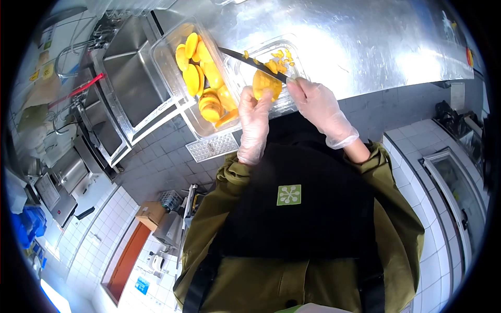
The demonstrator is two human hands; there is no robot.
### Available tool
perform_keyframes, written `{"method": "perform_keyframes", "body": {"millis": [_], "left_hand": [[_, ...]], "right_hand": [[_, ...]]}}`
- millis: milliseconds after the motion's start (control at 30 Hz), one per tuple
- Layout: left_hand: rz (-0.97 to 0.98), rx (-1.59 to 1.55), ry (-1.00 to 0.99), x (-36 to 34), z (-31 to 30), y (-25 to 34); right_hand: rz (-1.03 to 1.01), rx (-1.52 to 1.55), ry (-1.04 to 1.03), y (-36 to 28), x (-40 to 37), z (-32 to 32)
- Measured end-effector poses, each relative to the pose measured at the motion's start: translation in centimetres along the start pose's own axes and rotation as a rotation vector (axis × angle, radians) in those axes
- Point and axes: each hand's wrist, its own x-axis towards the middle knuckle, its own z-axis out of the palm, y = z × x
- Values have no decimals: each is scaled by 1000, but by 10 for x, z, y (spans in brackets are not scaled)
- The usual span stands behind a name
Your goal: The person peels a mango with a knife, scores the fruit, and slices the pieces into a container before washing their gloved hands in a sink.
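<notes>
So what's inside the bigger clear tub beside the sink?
The tub holds a pile of yellow fruit pieces, rounded and flattish. What lies under the pile cannot be seen; the top pieces cover it. The left hand holds one more fruit beside it.

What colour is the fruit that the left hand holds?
Yellow fruit, in left hand; head view.

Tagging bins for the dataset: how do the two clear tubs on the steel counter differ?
The large tub is heaped with big yellow slices; the small tub holds only a few small bits. The small tub lies under the held fruit piece; the large tub sits beside it, nearer the sink. Both are clear plastic.
</notes>
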Motion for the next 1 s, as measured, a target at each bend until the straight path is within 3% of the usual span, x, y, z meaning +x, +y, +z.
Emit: {"method": "perform_keyframes", "body": {"millis": [100, 233, 300, 467, 500, 733, 933, 1000], "left_hand": [[45, -23, -2, 1, -7, -3], [-22, -124, 104, 2, -12, 0], [-93, -309, 194, 5, -2, 6], [-172, -485, 116, 8, -2, 7], [-175, -508, 93, 10, -2, 5], [-251, -552, 101, 9, 6, -4], [-203, -547, 109, 4, 15, -6], [-229, -528, 112, 0, 17, -6]], "right_hand": [[109, 43, -10, 5, 7, 4], [282, 383, -121, 1, 6, -11], [186, 332, -124, 3, -2, -15], [112, 441, -54, 10, -30, -1], [-14, 371, -35, 12, -32, 1], [6, 143, -54, 11, -37, 17], [-15, -7, 169, 0, -37, 35], [10, -13, 150, -5, -34, 37]]}}
